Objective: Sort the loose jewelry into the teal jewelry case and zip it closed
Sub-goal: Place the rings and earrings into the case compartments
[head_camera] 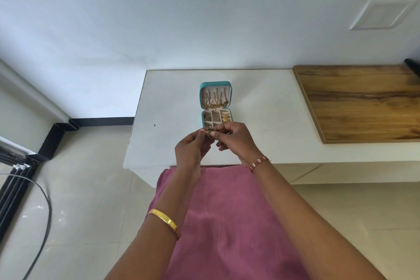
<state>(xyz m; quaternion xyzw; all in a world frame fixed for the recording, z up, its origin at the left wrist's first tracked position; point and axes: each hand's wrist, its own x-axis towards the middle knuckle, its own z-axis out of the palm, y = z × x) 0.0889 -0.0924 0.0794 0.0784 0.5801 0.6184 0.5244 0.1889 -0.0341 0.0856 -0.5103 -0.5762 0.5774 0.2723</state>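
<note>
The teal jewelry case lies open on the white table, its lid flat toward the wall with gold necklaces hanging inside. The cream tray holds gold rings at the right and small pieces at the left. Just in front of the case, my left hand and my right hand meet above the table. Both pinch one small dark-and-gold jewelry piece between their fingertips. The piece is too small to tell what kind it is. My right hand hides the case's near edge.
A wooden board lies on the table at the right. A pink cloth covers my lap below the table's front edge. Tiled floor, a black cable and a dark frame are at the left.
</note>
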